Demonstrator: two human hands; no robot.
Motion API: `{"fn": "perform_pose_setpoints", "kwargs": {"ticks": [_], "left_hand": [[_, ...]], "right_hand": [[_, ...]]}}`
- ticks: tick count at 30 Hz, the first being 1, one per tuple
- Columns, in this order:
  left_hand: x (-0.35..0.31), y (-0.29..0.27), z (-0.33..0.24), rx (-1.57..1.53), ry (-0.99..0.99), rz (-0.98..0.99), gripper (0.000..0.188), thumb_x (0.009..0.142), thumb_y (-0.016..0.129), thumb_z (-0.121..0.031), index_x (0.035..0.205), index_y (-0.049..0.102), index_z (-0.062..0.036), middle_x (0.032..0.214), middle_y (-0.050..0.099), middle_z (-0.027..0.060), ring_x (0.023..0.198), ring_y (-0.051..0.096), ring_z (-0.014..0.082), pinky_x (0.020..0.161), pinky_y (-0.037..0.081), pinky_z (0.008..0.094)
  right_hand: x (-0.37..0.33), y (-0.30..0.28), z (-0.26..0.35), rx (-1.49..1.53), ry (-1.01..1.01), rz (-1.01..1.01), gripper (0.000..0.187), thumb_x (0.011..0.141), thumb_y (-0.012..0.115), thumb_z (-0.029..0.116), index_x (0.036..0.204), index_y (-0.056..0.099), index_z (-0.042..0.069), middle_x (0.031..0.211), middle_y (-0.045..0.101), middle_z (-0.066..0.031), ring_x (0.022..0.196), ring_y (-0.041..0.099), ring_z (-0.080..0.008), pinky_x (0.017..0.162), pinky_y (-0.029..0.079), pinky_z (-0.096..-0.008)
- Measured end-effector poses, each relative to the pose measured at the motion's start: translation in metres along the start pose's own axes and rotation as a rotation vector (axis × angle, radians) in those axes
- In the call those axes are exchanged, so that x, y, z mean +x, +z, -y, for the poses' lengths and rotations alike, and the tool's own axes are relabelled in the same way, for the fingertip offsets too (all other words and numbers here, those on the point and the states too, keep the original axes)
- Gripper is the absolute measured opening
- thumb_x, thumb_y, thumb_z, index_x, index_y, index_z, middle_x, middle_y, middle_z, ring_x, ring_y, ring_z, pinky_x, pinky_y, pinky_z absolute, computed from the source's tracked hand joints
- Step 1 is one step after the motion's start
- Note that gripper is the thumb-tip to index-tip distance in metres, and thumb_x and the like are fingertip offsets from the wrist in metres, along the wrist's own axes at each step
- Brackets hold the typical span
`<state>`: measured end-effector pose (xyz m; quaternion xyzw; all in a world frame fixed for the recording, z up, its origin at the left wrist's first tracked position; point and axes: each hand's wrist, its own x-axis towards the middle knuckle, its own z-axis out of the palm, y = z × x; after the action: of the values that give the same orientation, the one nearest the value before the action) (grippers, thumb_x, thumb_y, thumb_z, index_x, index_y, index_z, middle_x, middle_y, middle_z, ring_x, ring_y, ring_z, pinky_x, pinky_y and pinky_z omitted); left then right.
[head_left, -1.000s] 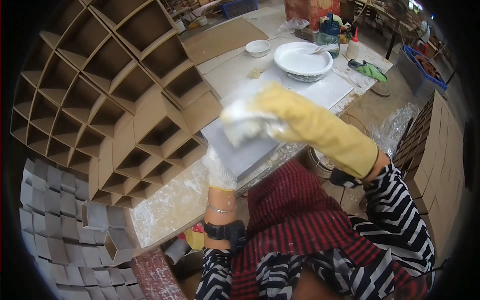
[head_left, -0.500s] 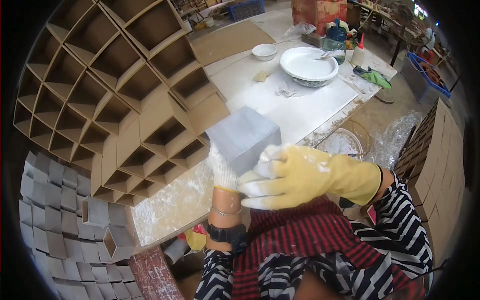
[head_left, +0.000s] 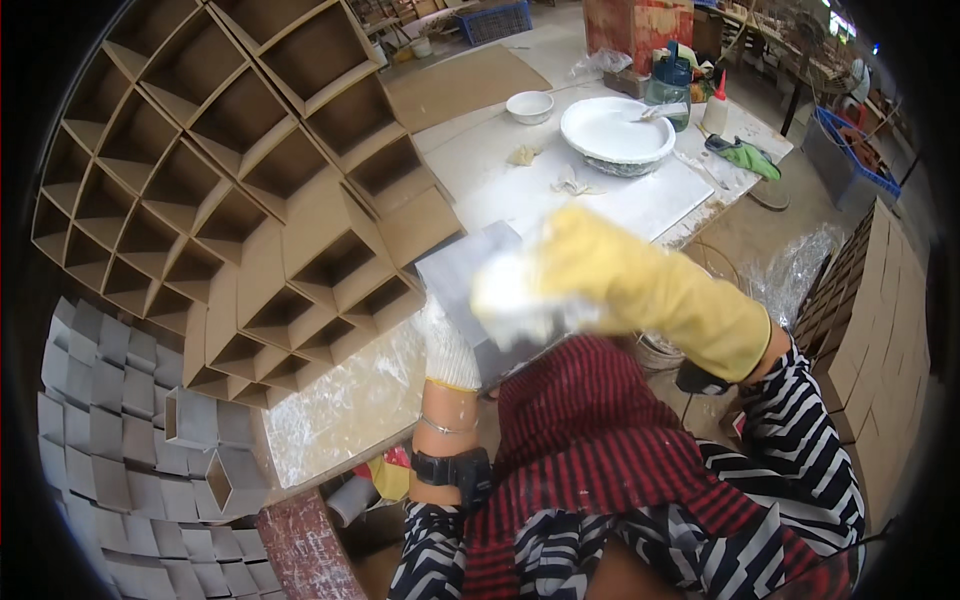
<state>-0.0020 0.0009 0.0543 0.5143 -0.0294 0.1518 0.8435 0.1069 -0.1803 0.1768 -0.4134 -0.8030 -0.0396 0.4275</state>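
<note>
A grey cardboard box (head_left: 450,264) is held up over the near edge of the worktable. My left hand (head_left: 449,348), in a white knit glove, supports it from the lower left; the fingers are hidden by the box. Across the box's upper face lies my right hand (head_left: 590,275) in a long yellow rubber glove. White paint coats its finger end, which is smeared by motion, so whether it holds anything does not show. Farther off on the table stands a wide bowl of white paint (head_left: 612,125) with a brush (head_left: 660,112) resting on its rim.
Stacked brown open boxes (head_left: 330,245) crowd the table's left side. Grey boxes (head_left: 120,440) are piled at lower left, brown boxes (head_left: 880,340) at right. A small white bowl (head_left: 530,105), a blue-green jug (head_left: 668,85), a red-tipped bottle (head_left: 716,112) and a green glove (head_left: 745,155) sit farther back.
My right hand has risen from the box's near side up over its top face, its fingers now blurred. The box has tilted slightly, and my left hand stays about where it was.
</note>
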Motion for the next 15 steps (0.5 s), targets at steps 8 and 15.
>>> {"fn": "perform_pose_setpoints", "kwargs": {"ticks": [8, 15], "left_hand": [[-0.001, -0.006, 0.013, 0.351, -0.280, 0.024, 0.046, 0.101, 0.028, -0.032, 0.131, 0.042, 0.0004, 0.123, 0.055, 0.0157, 0.110, 0.055, 0.0275, 0.096, 0.045, 0.0367], [-0.016, -0.012, 0.010, 1.126, 0.227, 0.017, 0.026, 0.093, 0.046, -0.012, 0.115, 0.054, -0.0004, 0.106, 0.062, 0.0126, 0.100, 0.059, 0.0247, 0.087, 0.048, 0.0374]], "right_hand": [[0.001, -0.001, -0.038, -0.071, 0.011, 0.036, 0.053, 0.065, 0.063, -0.003, 0.116, 0.059, 0.014, 0.086, 0.068, -0.0025, 0.059, 0.061, -0.0212, 0.055, 0.050, -0.0315], [0.004, 0.001, -0.022, -0.268, 0.008, -0.110, 0.048, 0.067, 0.061, 0.004, 0.114, 0.060, 0.013, 0.088, 0.066, -0.0038, 0.071, 0.063, -0.0212, 0.061, 0.050, -0.0342]]}}
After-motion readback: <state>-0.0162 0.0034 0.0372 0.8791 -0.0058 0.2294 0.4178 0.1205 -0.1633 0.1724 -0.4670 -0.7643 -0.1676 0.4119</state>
